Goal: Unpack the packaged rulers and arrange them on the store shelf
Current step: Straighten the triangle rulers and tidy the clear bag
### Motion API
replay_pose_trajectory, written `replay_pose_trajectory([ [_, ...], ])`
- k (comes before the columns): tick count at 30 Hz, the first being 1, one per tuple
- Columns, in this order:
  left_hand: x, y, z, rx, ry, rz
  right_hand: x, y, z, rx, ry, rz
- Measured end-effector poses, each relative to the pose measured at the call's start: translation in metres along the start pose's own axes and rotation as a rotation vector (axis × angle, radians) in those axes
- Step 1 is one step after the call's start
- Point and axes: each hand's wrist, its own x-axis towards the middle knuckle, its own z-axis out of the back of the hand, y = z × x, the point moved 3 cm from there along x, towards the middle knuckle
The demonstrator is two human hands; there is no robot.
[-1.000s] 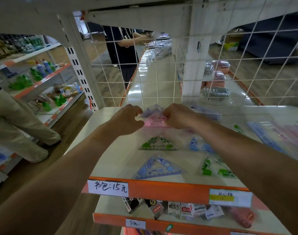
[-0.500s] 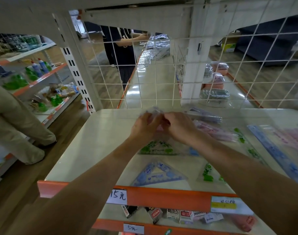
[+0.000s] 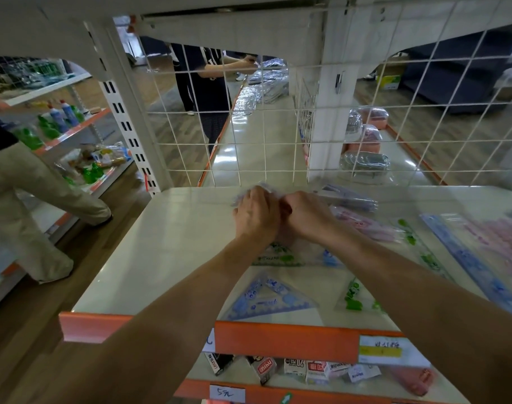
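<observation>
Hands are met knuckle to knuckle at the back of the shelf [image 3: 161, 243], just before the wire grid [image 3: 249, 142]. The left hand [image 3: 256, 217] and right hand [image 3: 307, 215] are curled, and a clear ruler packet [image 3: 249, 195] is pinched between them. Both forearms are stretched forward and inward. A blue triangle ruler [image 3: 266, 301] and a green triangle ruler [image 3: 275, 255] are laid flat beneath them.

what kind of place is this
Most likely a small retail store: orange-edged shelves with handwritten price tags, cleaner bottles on the neighbouring shelving, and patterned set squares laid out on display.
</observation>
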Motion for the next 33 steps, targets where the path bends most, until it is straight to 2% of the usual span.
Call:
replay_pose_trajectory([
  [5, -0.001, 0.002, 0.000, -0.042, -0.050, 0.054, -0.002, 0.001, -0.002, -0.020, -0.040, 0.033],
  [12, -0.002, -0.004, -0.002, 0.006, -0.067, 0.004, -0.003, -0.003, -0.004, 0.022, -0.056, 0.002],
  [15, 0.000, -0.007, 0.001, 0.015, -0.006, 0.033, -0.002, -0.005, -0.005, 0.043, -0.064, -0.002],
  [18, 0.008, -0.003, 0.019, -0.160, 0.159, 0.040, 0.000, -0.007, -0.005, 0.065, -0.057, 0.033],
  [19, 0.011, 0.002, 0.028, -0.150, 0.208, 0.012, 0.001, -0.008, -0.004, 0.069, -0.057, 0.040],
  [21, 0.012, 0.017, 0.041, 0.027, 0.269, -0.053, 0.002, -0.009, -0.004, 0.079, -0.059, 0.050],
  [23, 0.013, 0.031, 0.044, 0.159, 0.274, -0.067, 0.002, -0.009, -0.004, 0.070, -0.046, 0.060],
  [25, 0.012, 0.031, 0.045, 0.202, 0.233, -0.076, 0.004, -0.008, -0.002, 0.049, -0.043, 0.071],
  [29, 0.012, 0.021, 0.050, 0.224, 0.133, -0.207, 0.008, -0.006, 0.006, -0.005, -0.135, 0.110],
  [33, 0.007, 0.027, 0.043, 0.253, 0.206, -0.188, 0.004, -0.008, 0.002, -0.018, -0.075, 0.107],
])
